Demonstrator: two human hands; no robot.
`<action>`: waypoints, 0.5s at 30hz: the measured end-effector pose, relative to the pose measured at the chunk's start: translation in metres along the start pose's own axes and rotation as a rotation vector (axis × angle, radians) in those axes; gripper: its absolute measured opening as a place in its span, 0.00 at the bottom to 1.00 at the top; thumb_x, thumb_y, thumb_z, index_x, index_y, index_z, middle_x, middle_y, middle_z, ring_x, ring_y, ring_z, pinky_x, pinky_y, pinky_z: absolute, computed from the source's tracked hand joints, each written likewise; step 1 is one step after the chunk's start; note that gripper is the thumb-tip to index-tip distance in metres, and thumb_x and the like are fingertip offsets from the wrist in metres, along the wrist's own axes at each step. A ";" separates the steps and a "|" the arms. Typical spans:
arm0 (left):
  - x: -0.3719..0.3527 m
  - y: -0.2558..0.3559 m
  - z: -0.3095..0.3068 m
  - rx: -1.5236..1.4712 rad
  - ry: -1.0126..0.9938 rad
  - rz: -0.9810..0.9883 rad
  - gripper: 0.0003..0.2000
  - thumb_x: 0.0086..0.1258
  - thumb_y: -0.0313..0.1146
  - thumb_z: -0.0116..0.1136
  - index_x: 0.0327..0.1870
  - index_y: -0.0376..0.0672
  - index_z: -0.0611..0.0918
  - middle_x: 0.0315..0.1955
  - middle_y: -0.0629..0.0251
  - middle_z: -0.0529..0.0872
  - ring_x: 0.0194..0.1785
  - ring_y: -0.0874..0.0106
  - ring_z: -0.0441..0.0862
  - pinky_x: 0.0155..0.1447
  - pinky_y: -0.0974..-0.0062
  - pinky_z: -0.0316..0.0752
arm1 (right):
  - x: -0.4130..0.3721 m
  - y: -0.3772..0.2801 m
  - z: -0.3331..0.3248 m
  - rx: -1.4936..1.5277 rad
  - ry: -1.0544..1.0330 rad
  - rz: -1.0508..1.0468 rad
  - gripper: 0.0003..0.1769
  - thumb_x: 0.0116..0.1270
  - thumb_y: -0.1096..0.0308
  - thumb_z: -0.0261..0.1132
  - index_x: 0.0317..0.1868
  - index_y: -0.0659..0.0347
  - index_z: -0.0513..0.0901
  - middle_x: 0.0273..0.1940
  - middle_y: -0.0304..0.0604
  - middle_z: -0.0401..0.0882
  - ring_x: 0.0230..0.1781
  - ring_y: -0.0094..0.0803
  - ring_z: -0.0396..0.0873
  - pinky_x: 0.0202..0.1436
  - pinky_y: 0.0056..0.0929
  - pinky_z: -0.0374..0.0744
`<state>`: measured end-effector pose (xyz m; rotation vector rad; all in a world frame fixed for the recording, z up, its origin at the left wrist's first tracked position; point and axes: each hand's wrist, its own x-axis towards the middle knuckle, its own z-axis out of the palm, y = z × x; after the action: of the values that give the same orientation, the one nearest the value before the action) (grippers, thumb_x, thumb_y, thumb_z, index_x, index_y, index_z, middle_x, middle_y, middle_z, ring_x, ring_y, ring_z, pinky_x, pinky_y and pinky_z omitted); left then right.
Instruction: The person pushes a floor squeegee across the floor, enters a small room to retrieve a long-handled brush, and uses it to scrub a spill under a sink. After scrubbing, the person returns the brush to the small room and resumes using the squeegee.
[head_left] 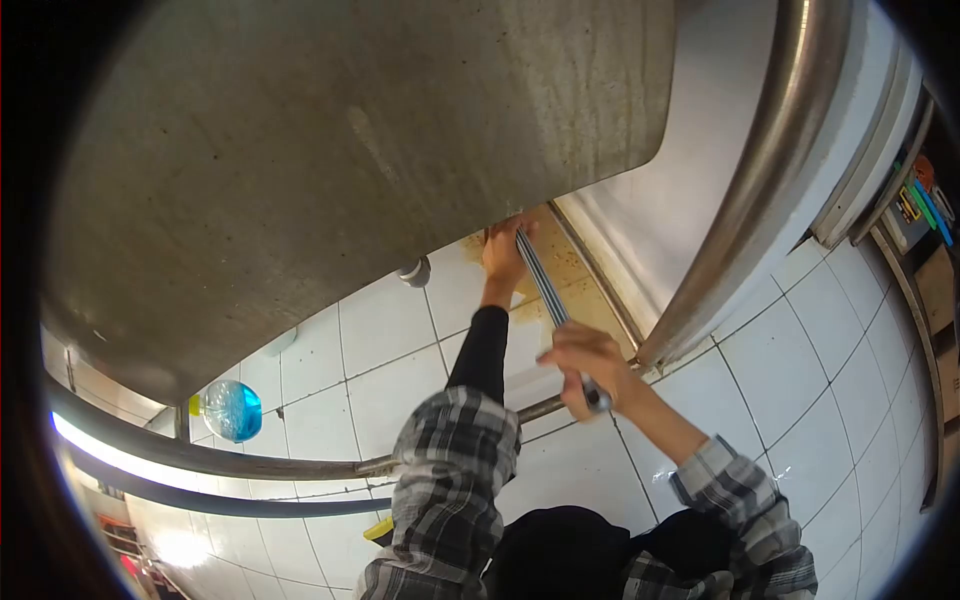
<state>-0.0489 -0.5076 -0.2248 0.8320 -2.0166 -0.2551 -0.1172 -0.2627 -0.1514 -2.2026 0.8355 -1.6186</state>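
A long striped grey pole (545,280) slants down under the edge of a large metal tank or panel (350,150); its far end is hidden there. My right hand (590,365) is closed round the near end of this pole, slightly blurred. Farther along, my left hand (506,252) is wrapped round the pole right at the metal edge, its fingers partly hidden. Brownish liquid (575,285) covers the white floor tiles beside the pole, below my left hand.
A steel tube rail (770,190) curves along the right, and a lower metal bar (300,468) runs under my left arm. At left stands a clear bottle of blue liquid (238,412). Something yellow (378,530) shows beside my left sleeve. Shelves with colourful items (925,205) are far right.
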 end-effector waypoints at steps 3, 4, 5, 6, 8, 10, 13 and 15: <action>-0.018 0.053 -0.027 0.055 0.166 0.150 0.04 0.53 0.27 0.63 0.29 0.42 0.81 0.32 0.57 0.83 0.47 0.59 0.79 0.59 0.60 0.68 | -0.002 -0.052 -0.009 0.030 0.031 -0.110 0.17 0.33 0.83 0.57 0.31 0.68 0.76 0.16 0.39 0.62 0.17 0.34 0.63 0.21 0.31 0.61; -0.019 0.069 -0.033 0.015 0.243 0.236 0.04 0.49 0.28 0.62 0.26 0.45 0.80 0.28 0.61 0.82 0.43 0.61 0.79 0.55 0.61 0.69 | 0.003 -0.083 -0.022 0.053 -0.001 -0.089 0.17 0.34 0.85 0.58 0.32 0.69 0.76 0.16 0.39 0.61 0.16 0.33 0.61 0.20 0.30 0.59; -0.020 0.088 -0.039 -0.024 0.324 0.324 0.04 0.45 0.29 0.61 0.24 0.48 0.80 0.24 0.65 0.80 0.39 0.62 0.78 0.51 0.63 0.71 | 0.011 -0.113 -0.035 0.041 0.007 -0.064 0.13 0.37 0.85 0.60 0.29 0.68 0.77 0.16 0.38 0.59 0.14 0.33 0.59 0.18 0.30 0.58; -0.020 0.111 -0.046 -0.117 0.234 0.304 0.04 0.44 0.29 0.61 0.22 0.47 0.79 0.23 0.65 0.79 0.37 0.63 0.78 0.49 0.64 0.71 | 0.012 -0.145 -0.042 0.054 0.110 -0.005 0.09 0.37 0.84 0.62 0.23 0.67 0.75 0.15 0.38 0.57 0.13 0.32 0.60 0.18 0.31 0.56; -0.026 0.168 -0.060 -0.397 0.086 0.315 0.05 0.42 0.30 0.62 0.20 0.48 0.77 0.20 0.68 0.78 0.31 0.64 0.77 0.40 0.67 0.70 | -0.023 -0.230 -0.062 -0.520 0.425 0.386 0.18 0.58 0.56 0.61 0.23 0.63 0.82 0.14 0.39 0.72 0.11 0.33 0.67 0.17 0.31 0.67; -0.037 0.238 -0.070 -0.595 0.161 0.401 0.07 0.45 0.26 0.61 0.16 0.44 0.73 0.15 0.67 0.75 0.25 0.66 0.76 0.34 0.69 0.66 | 0.001 -0.286 -0.115 0.107 0.281 -0.065 0.07 0.65 0.72 0.57 0.29 0.59 0.68 0.06 0.34 0.59 0.05 0.20 0.59 0.13 0.24 0.67; -0.049 0.260 -0.073 -0.471 0.118 0.305 0.06 0.44 0.26 0.61 0.17 0.44 0.74 0.15 0.67 0.74 0.23 0.67 0.74 0.32 0.71 0.66 | 0.007 -0.305 -0.125 0.051 0.273 0.033 0.06 0.64 0.73 0.55 0.30 0.58 0.67 0.06 0.34 0.59 0.03 0.23 0.57 0.10 0.23 0.67; -0.025 0.216 -0.049 -0.564 0.210 0.352 0.08 0.44 0.25 0.60 0.15 0.43 0.72 0.14 0.64 0.73 0.21 0.66 0.72 0.31 0.71 0.66 | -0.042 -0.234 -0.135 0.147 0.208 0.200 0.08 0.62 0.65 0.57 0.30 0.61 0.73 0.16 0.41 0.68 0.16 0.29 0.68 0.21 0.25 0.71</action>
<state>-0.0990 -0.3223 -0.1106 0.1402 -1.7244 -0.4821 -0.1857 -0.0369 -0.0131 -1.8127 0.9269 -1.7678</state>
